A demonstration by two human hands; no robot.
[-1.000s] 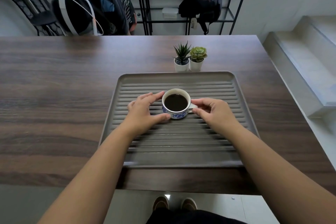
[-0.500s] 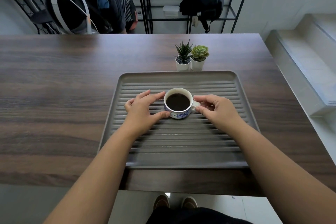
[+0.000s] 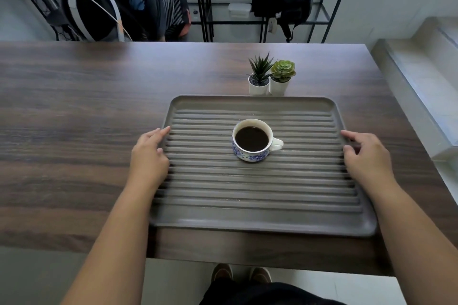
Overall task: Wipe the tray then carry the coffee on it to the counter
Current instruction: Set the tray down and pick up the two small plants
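Both grips, left hand [image 3: 148, 156] and right hand [image 3: 366, 156], rest relaxed on the side rims of the grey ribbed plastic tray [image 3: 260, 220] on the dark wood-grain table [image 3: 74, 119], blue-patterned white coffee cup [image 3: 252, 140] at the tray's centre, two small potted succulents [image 3: 270, 77] just behind the tray.

Each hand [image 3: 148, 153] hides part of the tray [image 3: 260, 220] rim

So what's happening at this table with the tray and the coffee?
A person stands at a dark wooden table with a grey ribbed tray in front of them. A blue-patterned cup of black coffee sits alone near the tray's middle. The left hand is at the tray's left rim and the right hand at its right rim, seemingly about to lift it. Two small potted plants stand just behind the tray.
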